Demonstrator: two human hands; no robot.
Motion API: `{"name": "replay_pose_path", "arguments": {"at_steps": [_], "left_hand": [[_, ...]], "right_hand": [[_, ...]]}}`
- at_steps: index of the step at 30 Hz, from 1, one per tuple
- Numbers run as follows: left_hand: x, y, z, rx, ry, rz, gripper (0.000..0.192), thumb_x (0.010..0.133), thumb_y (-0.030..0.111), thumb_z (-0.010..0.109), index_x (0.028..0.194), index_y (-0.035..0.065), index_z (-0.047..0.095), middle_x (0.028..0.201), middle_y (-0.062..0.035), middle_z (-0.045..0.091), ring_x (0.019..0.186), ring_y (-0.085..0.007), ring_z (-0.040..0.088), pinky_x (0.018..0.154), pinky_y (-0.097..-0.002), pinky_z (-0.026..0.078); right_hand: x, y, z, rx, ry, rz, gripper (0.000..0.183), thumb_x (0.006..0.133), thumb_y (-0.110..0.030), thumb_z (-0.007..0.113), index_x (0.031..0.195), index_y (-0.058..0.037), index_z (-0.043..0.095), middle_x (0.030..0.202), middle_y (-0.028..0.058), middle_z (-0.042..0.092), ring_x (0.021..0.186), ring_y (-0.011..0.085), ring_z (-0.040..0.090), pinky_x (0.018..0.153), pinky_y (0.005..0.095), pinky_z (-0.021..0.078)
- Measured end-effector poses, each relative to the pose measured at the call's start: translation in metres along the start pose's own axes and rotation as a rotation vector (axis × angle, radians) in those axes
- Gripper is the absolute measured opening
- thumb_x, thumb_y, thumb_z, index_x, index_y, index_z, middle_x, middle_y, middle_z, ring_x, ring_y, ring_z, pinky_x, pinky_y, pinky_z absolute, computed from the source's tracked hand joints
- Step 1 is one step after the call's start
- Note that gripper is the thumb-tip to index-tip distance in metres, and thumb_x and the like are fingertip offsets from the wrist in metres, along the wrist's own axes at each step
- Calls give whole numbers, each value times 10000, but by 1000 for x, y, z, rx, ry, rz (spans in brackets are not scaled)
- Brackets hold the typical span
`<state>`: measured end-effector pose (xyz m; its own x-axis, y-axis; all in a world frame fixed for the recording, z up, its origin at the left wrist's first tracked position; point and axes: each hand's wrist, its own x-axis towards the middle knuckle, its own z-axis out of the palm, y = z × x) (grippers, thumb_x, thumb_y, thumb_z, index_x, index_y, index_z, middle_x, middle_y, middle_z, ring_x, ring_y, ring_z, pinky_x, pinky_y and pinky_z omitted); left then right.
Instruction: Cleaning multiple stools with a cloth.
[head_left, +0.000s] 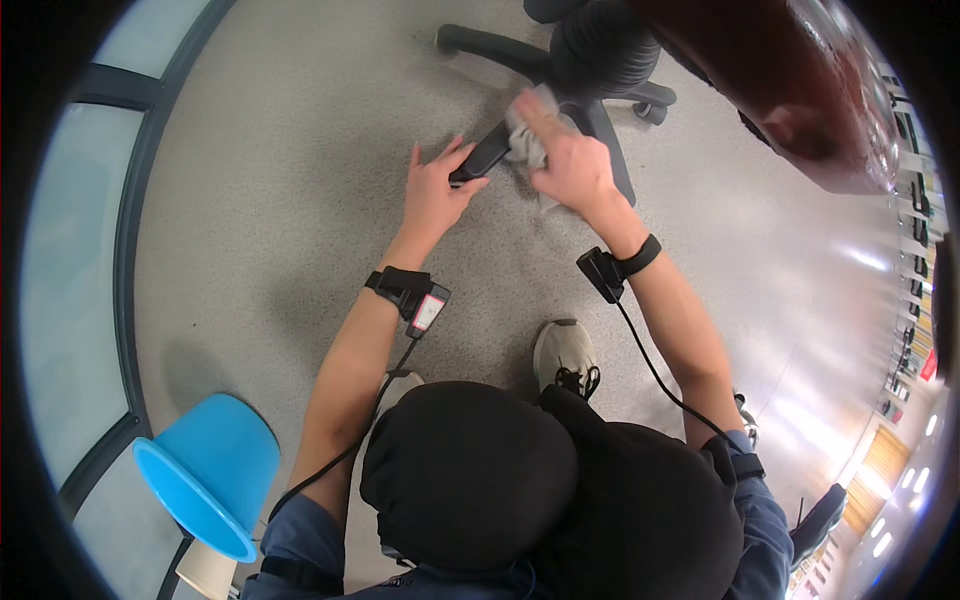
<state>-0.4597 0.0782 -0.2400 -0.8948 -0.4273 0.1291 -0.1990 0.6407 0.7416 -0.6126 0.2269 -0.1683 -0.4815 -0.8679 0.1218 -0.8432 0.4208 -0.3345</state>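
A swivel chair's black star base (570, 90) stands on the floor in front of me. My left hand (439, 184) is at the outer end of one base leg (487, 154), its thumb and a finger on either side of that end. Against the same leg, closer to the hub, my right hand (570, 154) presses a crumpled pale cloth (529, 146). The fingertips and the cloth are blurred. Part of the cloth hangs below the palm.
The chair's glossy dark-red seat or back (795, 90) juts in at upper right. A blue plastic bucket (225, 457) is at lower left, beside a dark-framed glass partition (127, 262). My shoe (564, 352) is on the speckled floor. Cables run from both wrist devices.
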Motion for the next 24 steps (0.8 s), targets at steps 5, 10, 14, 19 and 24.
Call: {"name": "replay_pose_path", "arguments": {"at_steps": [5, 10, 14, 19, 24], "left_hand": [[-2, 1, 5, -14, -13, 1, 487, 821, 299, 741, 1254, 110, 623, 1216, -101, 659, 1279, -217, 520, 1155, -573, 164], [-4, -3, 1, -37, 44, 1, 489, 768, 281, 758, 1206, 99, 638, 1216, -152, 642, 1091, -270, 632, 1149, -558, 198], [-3, -7, 3, -39, 92, 27, 496, 755, 243, 758, 1213, 99, 632, 1216, -152, 641, 1084, -276, 634, 1154, -555, 189], [-9, 16, -6, -34, -95, -76, 456, 805, 172, 712, 1242, 80, 616, 1224, -160, 636, 1132, -268, 613, 1165, -534, 176], [-16, 22, 12, -14, -89, 44, 489, 816, 286, 734, 1228, 47, 622, 1185, -174, 654, 1143, -275, 612, 1158, -518, 203]], "right_hand": [[4, 14, -10, -51, 23, 137, 823, 642, -109, 587, 1444, -166, 409, 1454, 46, 453, 964, 328, 652, 750, 386, 559], [-7, -23, -3, -154, -393, -50, 971, 590, -139, 651, 1495, -108, 301, 1464, 116, 439, 829, 270, 698, 699, 343, 582], [-24, -48, 10, 11, -320, -160, 1049, 577, -142, 661, 1529, -167, 222, 1493, 74, 410, 774, 245, 698, 617, 330, 567], [-22, -19, -1, -2, -306, -140, 1003, 580, -124, 646, 1513, -184, 284, 1510, 23, 389, 787, 259, 695, 610, 343, 561], [-14, 26, -8, -101, -129, 121, 950, 577, -110, 628, 1483, -186, 350, 1490, 9, 410, 902, 269, 679, 721, 352, 572]]}}
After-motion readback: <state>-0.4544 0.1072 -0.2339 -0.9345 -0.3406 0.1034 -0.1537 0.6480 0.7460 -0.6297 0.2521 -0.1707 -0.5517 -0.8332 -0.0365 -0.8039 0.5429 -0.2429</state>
